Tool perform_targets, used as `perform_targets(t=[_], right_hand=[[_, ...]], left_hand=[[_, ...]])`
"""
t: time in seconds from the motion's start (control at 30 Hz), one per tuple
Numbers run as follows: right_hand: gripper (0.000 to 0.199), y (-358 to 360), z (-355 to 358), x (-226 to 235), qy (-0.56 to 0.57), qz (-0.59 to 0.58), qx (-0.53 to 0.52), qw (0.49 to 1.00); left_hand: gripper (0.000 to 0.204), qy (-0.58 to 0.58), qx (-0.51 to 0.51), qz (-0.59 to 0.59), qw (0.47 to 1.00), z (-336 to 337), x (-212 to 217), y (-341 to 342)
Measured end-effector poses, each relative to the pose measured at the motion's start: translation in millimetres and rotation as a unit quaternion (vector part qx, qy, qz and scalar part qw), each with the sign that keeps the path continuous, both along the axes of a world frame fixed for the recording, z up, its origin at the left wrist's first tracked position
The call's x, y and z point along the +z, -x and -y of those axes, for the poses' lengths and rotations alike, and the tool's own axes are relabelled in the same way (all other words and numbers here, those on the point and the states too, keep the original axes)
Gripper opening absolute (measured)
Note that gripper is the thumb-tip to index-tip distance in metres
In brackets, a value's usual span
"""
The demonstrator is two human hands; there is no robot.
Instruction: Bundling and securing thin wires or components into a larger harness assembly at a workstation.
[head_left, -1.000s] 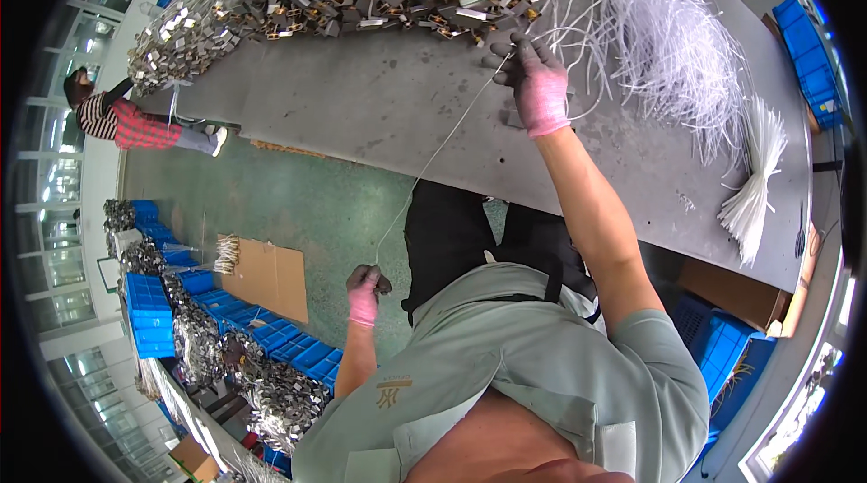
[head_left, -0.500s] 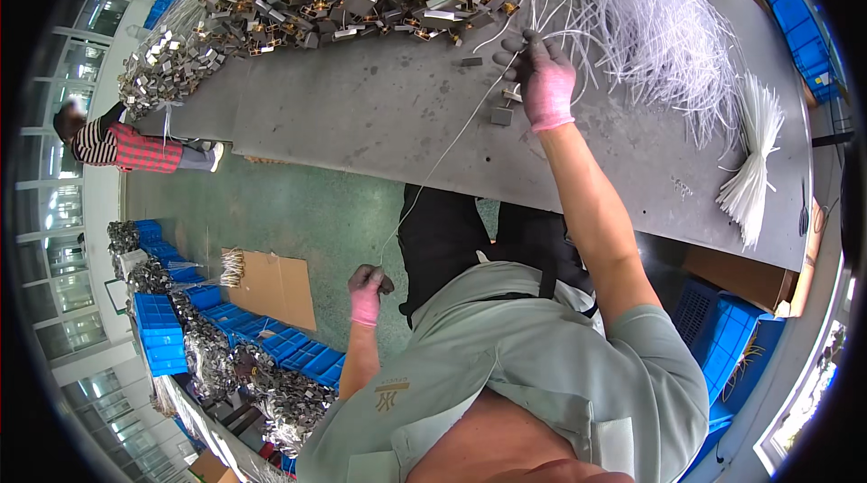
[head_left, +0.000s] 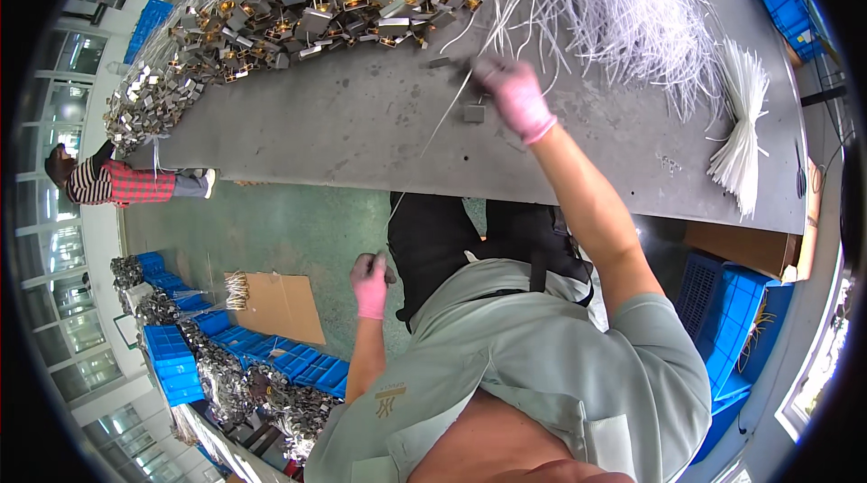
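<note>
My right hand (head_left: 513, 95), in a pink glove with dark grey fingers, is low over the grey table and smeared by motion. A thin white wire (head_left: 440, 128) runs from beside its fingertips over the table's near edge toward my left hand (head_left: 370, 284). That hand, gloved alike, is in front of the table with its fingers closed, at the wire's near end. Just below the right fingertips lies a small grey block (head_left: 473, 113). A flat dark piece (head_left: 439, 61) is to their left. Loose white wires (head_left: 510, 9) spread beyond the right hand.
Metal blocks with brass-coloured parts form a big heap (head_left: 316, 0) at the far left of the table (head_left: 316, 122). A tangled white wire pile (head_left: 632, 23) and a tied white bundle (head_left: 741, 131) lie right. Blue crates (head_left: 172, 361) line the lower left; a person (head_left: 117, 178) stands at left.
My right hand has moved left and nearer, toward the small grey block. The left hand has risen slightly in view. The whole view has shifted a little.
</note>
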State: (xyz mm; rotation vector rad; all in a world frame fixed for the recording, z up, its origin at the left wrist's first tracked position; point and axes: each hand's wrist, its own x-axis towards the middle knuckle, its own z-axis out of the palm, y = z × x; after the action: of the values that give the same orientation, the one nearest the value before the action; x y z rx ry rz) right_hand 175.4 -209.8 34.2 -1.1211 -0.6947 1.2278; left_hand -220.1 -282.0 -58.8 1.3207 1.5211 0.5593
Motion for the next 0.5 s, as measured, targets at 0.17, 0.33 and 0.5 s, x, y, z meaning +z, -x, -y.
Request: perform_targets(t=[0.17,0.33,0.5], right_hand=[[0.024,40.0,13.6,-14.1,-0.037,0.321,0.019,0.946],[0.03,98.5,20.0,-43.9,0.004,0.15,0.014,0.989],[0.04,-43.9,18.6,-49.4,0.09,0.348,-0.193,0.913]], left_hand=[[0.042,-0.022,0.043,0.13,0.99,-29.0,17.4,-60.5],[0.042,-0.093,-0.02,0.224,0.97,-90.3,28.4,-160.9],[0.058,-0.2,-0.084,0.215,0.952,-139.8,81.0,-221.0]])
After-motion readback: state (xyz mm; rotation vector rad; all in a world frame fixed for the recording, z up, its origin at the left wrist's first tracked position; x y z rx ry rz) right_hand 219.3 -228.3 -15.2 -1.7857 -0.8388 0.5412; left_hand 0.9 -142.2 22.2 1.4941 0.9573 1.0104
